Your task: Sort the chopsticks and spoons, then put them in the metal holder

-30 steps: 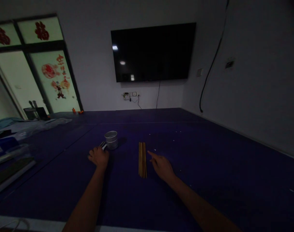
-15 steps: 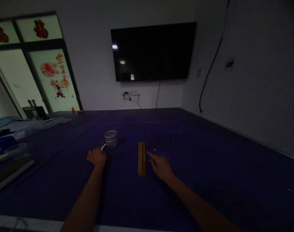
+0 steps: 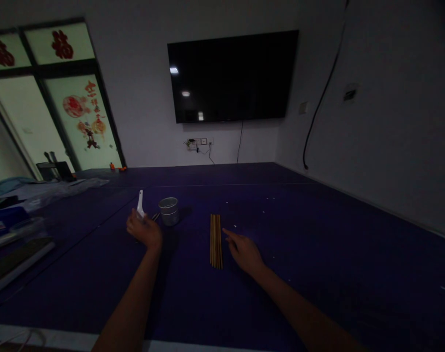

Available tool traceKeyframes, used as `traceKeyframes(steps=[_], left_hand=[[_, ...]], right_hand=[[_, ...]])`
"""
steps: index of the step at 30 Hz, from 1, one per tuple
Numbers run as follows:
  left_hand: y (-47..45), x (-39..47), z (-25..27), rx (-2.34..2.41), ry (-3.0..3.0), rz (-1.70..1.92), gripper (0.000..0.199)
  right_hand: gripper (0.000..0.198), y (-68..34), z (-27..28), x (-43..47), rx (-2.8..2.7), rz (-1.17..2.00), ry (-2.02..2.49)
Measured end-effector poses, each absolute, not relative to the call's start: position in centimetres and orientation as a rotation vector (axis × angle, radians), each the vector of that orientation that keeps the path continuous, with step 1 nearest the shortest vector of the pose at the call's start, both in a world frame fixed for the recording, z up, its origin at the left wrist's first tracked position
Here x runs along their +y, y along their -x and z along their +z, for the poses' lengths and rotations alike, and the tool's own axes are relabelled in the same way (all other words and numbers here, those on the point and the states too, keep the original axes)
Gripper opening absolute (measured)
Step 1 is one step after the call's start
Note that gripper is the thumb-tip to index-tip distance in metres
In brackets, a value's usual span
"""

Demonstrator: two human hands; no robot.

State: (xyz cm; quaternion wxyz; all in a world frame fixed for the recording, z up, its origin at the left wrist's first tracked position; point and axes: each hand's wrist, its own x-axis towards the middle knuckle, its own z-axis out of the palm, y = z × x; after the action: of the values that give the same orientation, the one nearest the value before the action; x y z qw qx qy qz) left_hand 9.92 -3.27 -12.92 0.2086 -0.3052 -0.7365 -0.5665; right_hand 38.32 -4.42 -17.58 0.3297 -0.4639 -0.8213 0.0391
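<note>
My left hand (image 3: 144, 231) is closed on a white soup spoon (image 3: 140, 204), whose handle points up and away from me. Just beyond that hand, the end of a dark, thin utensil (image 3: 155, 216) shows on the table; the hand hides the rest. A silvery metal cup (image 3: 169, 211) stands upright to the right of it. In the middle, several wooden chopsticks (image 3: 215, 242) lie side by side in a neat row. My right hand (image 3: 245, 253) rests just right of them, index finger stretched toward the chopsticks, holding nothing.
The table (image 3: 193, 303) has a dark purple-blue surface with small white scraps right of centre. At the left lie a blue box (image 3: 6, 220), clear plastic and a long dark-topped slab (image 3: 20, 261). A television (image 3: 233, 78) hangs on the far wall; a cable (image 3: 323, 98) dangles at right.
My left hand has lifted the white spoon from beside the cup and tipped it upright. My right hand and the chopsticks have stayed put; the view shifted slightly.
</note>
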Motion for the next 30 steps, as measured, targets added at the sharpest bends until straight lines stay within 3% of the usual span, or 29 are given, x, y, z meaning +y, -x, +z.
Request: traceKeyframes(steps=[12, 26, 30], left_hand=[[-22.7, -6.1, -15.7, -1.453, 2.267, -1.481, 0.040], [-23.4, -6.2, -16.8, -1.559, 2.510, -1.632, 0.060], [-22.8, -5.7, -16.5, -1.446, 2.554, -1.470, 0.046]], right_hand=[[0.052, -37.9, -16.6, -5.6, -2.132, 0.003, 1.046], [0.061, -38.5, -17.3, -4.6, -2.125, 0.097, 1.097], [0.051, -38.7, -17.2, -4.2, -2.120, 0.118, 1.132]])
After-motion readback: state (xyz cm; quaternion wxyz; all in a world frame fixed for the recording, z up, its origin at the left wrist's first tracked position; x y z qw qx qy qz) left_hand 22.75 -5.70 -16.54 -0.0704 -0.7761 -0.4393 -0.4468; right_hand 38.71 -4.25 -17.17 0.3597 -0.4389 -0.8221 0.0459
